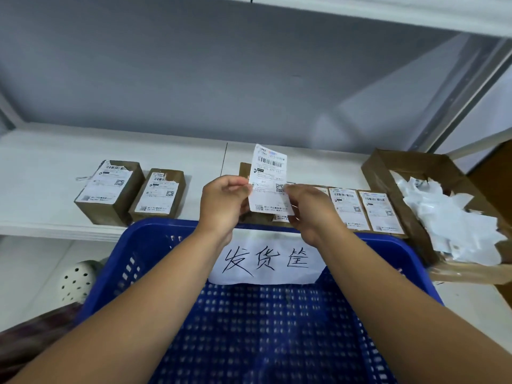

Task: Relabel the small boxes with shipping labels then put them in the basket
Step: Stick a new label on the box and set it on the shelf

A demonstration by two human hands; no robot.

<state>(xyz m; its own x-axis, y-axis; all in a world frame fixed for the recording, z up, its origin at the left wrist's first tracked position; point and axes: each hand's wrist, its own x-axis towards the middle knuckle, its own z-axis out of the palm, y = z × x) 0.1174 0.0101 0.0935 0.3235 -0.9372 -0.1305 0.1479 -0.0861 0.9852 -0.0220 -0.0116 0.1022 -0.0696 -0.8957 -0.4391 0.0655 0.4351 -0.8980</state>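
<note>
Blue basket [133, 239] nearest; left hand [221, 203] and right hand [313, 214] fingers [239, 187] pinch a label [267, 173] before the white shelf [41, 162].

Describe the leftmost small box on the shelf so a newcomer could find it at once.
Behind the blue basket runs a white shelf. Two brown boxes stand at its left end; the target is the outer box, clearly bulkier than its neighbour.

Blue perforated basket [144, 245]; brown boxes [109, 189]; white barcoded label [267, 178].
</note>
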